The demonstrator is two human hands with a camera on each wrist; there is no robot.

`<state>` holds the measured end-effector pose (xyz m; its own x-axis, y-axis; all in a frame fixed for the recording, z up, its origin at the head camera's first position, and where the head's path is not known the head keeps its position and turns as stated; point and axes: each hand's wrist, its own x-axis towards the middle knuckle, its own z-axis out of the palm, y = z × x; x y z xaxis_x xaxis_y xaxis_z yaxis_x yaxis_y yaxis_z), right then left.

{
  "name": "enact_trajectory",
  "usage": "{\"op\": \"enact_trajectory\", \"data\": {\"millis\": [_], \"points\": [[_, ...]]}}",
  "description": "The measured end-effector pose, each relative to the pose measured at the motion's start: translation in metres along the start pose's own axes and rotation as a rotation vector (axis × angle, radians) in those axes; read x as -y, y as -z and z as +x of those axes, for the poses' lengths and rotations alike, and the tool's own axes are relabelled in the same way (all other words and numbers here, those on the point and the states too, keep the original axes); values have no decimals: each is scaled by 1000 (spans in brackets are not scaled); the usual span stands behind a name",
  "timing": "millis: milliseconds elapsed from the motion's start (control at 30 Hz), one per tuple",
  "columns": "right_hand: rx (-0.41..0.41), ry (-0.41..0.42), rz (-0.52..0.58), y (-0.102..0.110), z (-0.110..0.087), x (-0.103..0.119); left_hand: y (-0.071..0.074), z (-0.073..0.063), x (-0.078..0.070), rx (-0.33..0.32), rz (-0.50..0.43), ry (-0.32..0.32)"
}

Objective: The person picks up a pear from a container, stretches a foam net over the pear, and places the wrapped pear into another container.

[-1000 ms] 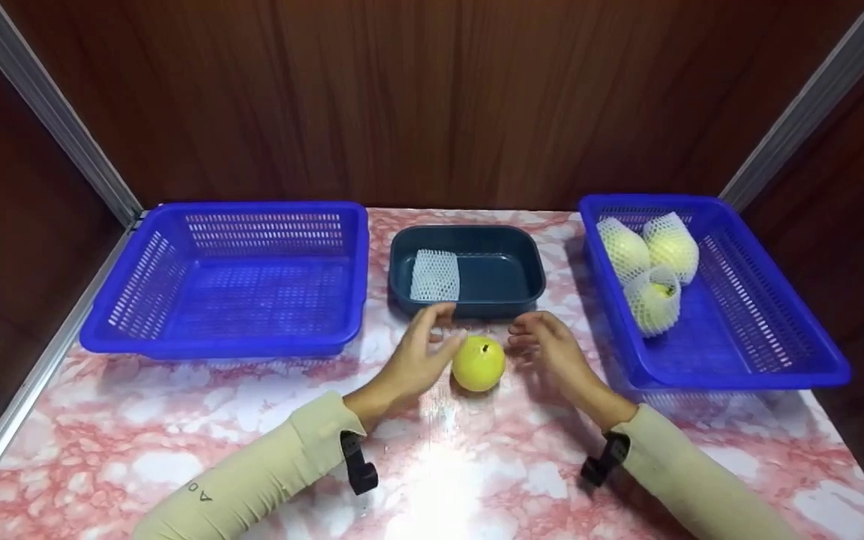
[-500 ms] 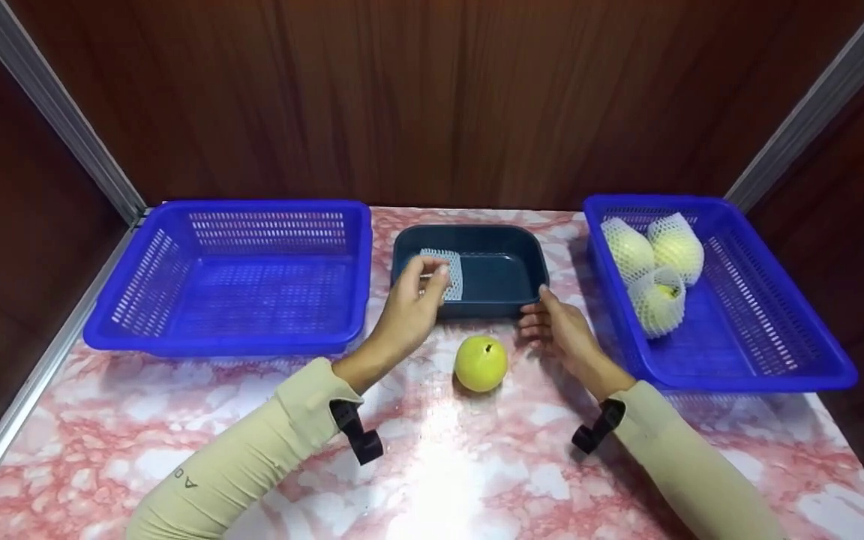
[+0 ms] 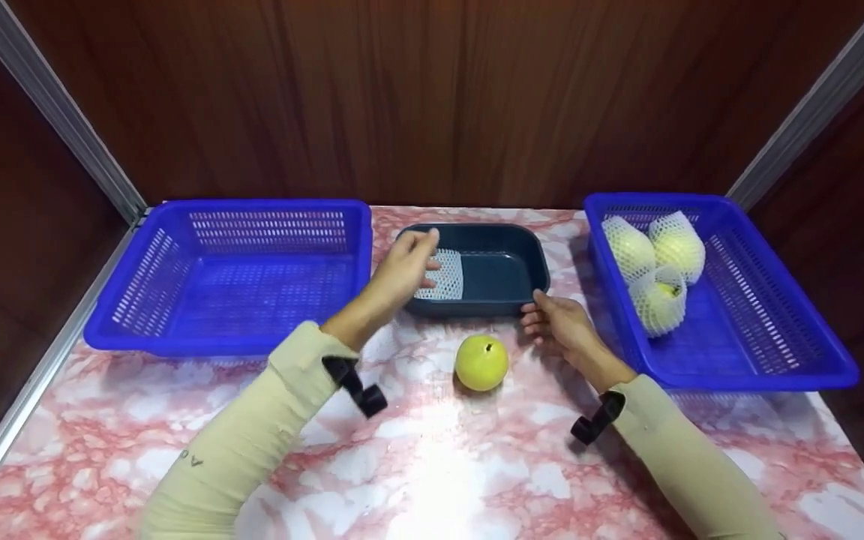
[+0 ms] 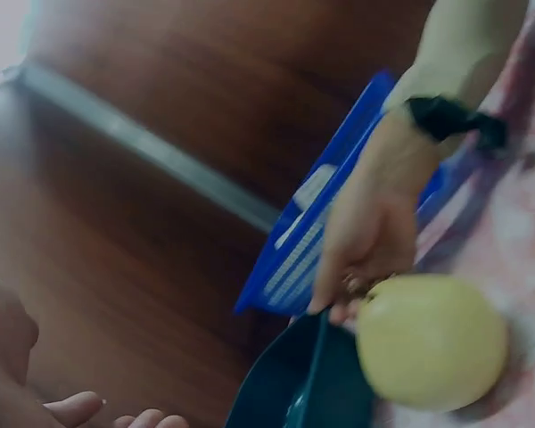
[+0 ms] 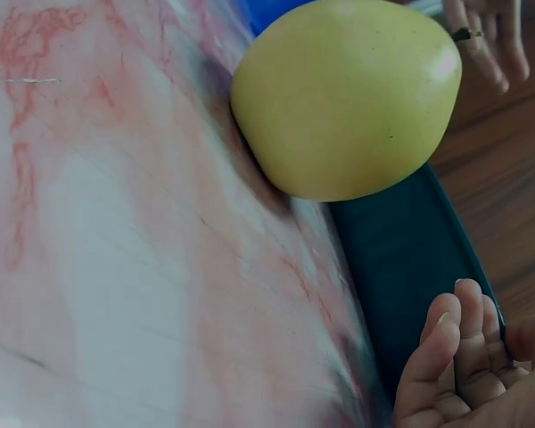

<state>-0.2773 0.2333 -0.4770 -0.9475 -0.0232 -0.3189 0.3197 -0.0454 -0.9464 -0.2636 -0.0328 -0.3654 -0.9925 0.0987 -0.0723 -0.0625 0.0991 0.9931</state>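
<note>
A dark teal plastic tub [image 3: 503, 277] stands at the middle back, with a white foam net sleeve [image 3: 443, 277] lying flat in its left part. My left hand [image 3: 402, 266] is over the tub's left end, fingers loosely bent and holding nothing; it hides part of the sleeve. At the front right corner my right hand [image 3: 563, 322] grips the rim, thumb over the top and fingers against the outer wall, as the right wrist view also shows. In front of the tub a round yellow pear [image 3: 481, 363] rests on the table, stem up, untouched by either hand.
To the right a blue plastic basket [image 3: 739, 337] holds several pears in foam nets [image 3: 676, 247]. Another blue basket [image 3: 252, 300] stands on the left. Brown wood-look panels [image 3: 477, 105] enclose the red-and-white marbled table [image 3: 372, 465] at the back and sides.
My left hand has left the pear's side and moved forward and left over the tub. My right hand has moved to the tub's front right corner and taken its rim. The pear stays put.
</note>
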Motion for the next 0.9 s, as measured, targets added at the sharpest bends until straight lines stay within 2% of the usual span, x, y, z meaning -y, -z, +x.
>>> {"op": "enact_trajectory", "data": {"millis": [100,233,400,533,633,767,900], "points": [[7,13,0,1,0,-1,5,20,-3,12,-50,71],[16,16,1,0,0,0,11,46,-6,18,-71,153],[21,24,3,1,-1,1,15,69,-11,46,-18,222],[26,24,-6,1,0,2,16,82,-6,46,38,271],[32,24,-7,0,0,3,14,87,4,3,132,286],[31,23,-4,1,0,4,8,90,17,-44,344,270],[37,27,-3,1,0,5,-2,91,22,-25,543,234]]}}
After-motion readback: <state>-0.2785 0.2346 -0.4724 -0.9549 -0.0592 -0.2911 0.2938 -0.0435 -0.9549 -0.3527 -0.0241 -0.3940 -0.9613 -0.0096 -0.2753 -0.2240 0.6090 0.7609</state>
